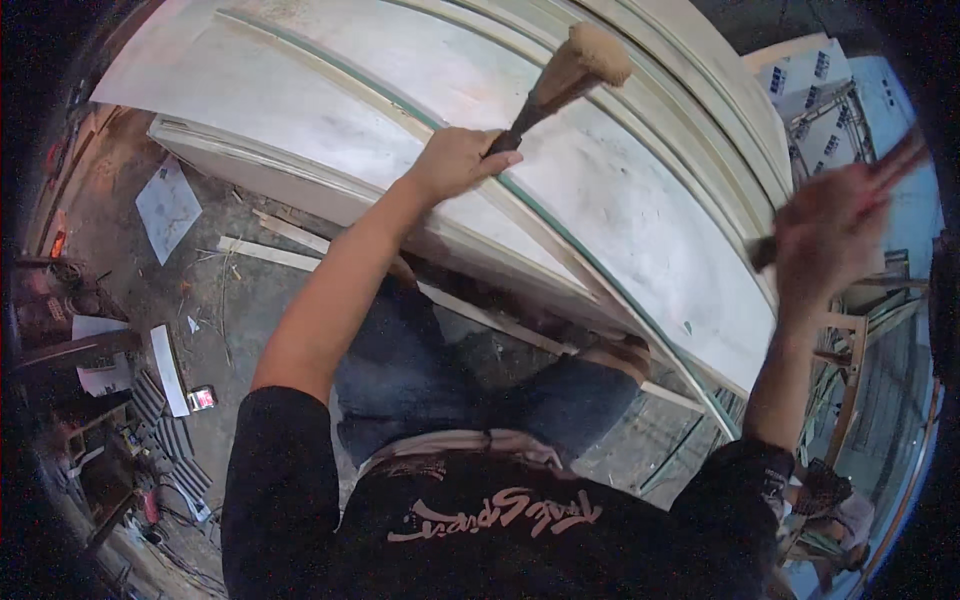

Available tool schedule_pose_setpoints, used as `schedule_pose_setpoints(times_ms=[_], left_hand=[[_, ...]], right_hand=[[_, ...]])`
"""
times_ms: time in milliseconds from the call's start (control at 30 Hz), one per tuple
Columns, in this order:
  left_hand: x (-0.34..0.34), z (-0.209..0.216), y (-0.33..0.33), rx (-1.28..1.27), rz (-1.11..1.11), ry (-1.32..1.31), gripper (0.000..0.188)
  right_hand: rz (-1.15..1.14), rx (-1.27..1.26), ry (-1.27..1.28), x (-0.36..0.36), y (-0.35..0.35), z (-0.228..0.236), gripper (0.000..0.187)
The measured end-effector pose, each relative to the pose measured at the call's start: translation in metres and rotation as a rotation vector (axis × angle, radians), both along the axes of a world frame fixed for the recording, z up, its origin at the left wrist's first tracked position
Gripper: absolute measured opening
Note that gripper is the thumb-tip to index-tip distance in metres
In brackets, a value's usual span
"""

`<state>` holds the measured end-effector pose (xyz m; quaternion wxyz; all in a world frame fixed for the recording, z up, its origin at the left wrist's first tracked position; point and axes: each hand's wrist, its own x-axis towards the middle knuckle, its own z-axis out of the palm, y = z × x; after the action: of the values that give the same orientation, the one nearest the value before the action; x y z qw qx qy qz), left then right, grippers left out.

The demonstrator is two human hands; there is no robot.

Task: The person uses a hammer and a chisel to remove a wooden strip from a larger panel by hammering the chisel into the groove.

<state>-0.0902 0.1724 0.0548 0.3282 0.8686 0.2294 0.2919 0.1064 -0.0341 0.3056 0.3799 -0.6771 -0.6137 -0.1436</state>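
My left hand (455,165) is closed around the dark handle of a brush (570,75). Its flared tan end points up and away over a pale board (640,225). Motion smears my right hand (830,230), raised at the right beyond the board's edge. Its fingers wrap round a reddish-brown stick-like tool (900,165), with a dark end showing below the hand; its exact kind is blurred. A long green-edged strip (560,225) runs diagonally across the board, passing beneath my left hand.
More long strips (680,90) lie along the board's far side. The board tops a thick stack (270,160). Wood offcuts (265,252) and a white square sheet (168,208) lie on the floor at left. At the right stands a wooden frame (850,365). Another person (835,510) is at lower right.
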Motion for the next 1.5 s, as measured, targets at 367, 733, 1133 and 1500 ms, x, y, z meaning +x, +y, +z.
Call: schedule_pose_setpoints(times_ms=[367, 733, 1133, 1500], left_hand=[[-0.005, -0.003, -0.002, 0.088, 0.001, 0.181, 0.047], [0.006, -0.013, -0.002, 0.217, 0.036, 0.065, 0.047], [0.027, -0.017, -0.003, 0.135, 0.013, -0.042, 0.035], [-0.002, -0.032, 0.006, -0.053, 0.108, -0.054, 0.05]], right_hand=[[-0.004, -0.235, 0.489, -0.004, -0.004, -0.008, 0.027], [-0.084, -1.006, 0.844, 0.089, 0.014, -0.152, 0.046], [-0.555, -0.278, -0.106, 0.087, -0.1, -0.206, 0.032], [-0.819, 0.148, -0.216, 0.098, -0.174, -0.261, 0.025]])
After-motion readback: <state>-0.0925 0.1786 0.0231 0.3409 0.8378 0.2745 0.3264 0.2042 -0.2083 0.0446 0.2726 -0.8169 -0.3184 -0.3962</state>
